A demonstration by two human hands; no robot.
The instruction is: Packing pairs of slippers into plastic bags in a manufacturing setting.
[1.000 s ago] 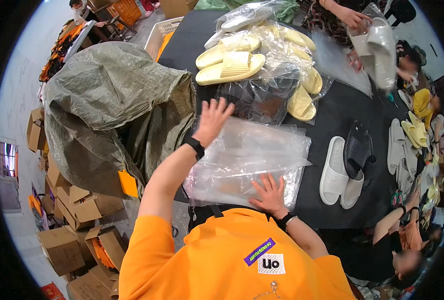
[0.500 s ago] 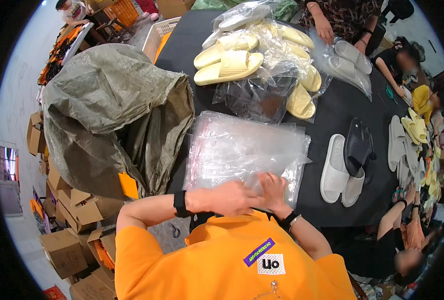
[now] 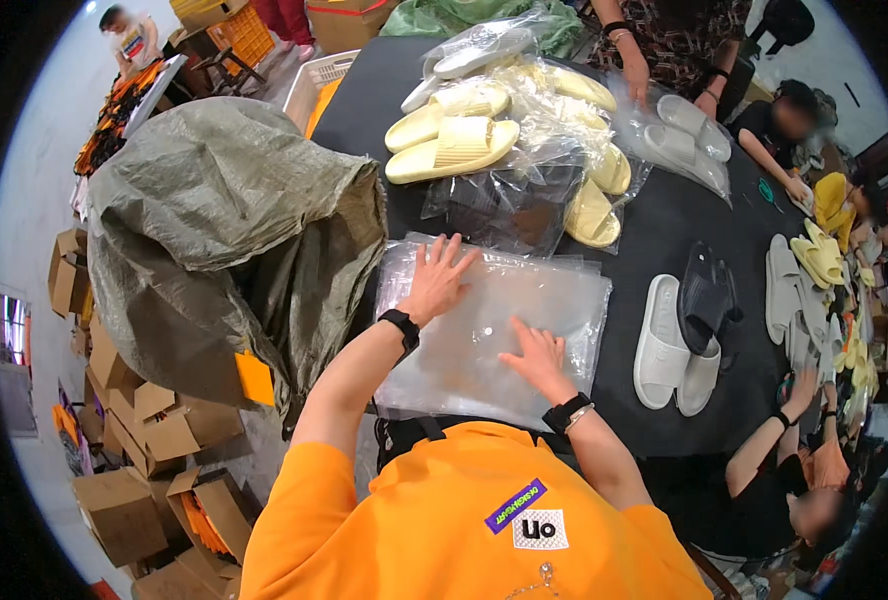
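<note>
A stack of clear plastic bags [image 3: 554, 300] lies on the black-covered table in front of me. My left hand [image 3: 438, 284] rests on the bags' far left part, fingers spread. Over their middle right, my right hand [image 3: 536, 357] has its fingers stretched out, the index finger pointing forward. Neither hand holds anything. Right of the bags are a pair of light grey slide sandals [image 3: 661, 345] and a black slide sandal [image 3: 703, 300] leaning on one of them. Beyond the bags, pale yellow slides [image 3: 454, 150] lie piled in clear wrapping.
A large grey-green woven sack [image 3: 224, 190] bulges at the table's left edge. Cardboard boxes [image 3: 124, 510] stack on the floor to the left. Across the table, another person's hand [image 3: 635, 72] is by bagged grey slides [image 3: 679, 145]. More people sit along the right side.
My hands have come apart from the near edge of the bags. The left has reached forward to the far left; the right now lies flatter on the bags.
</note>
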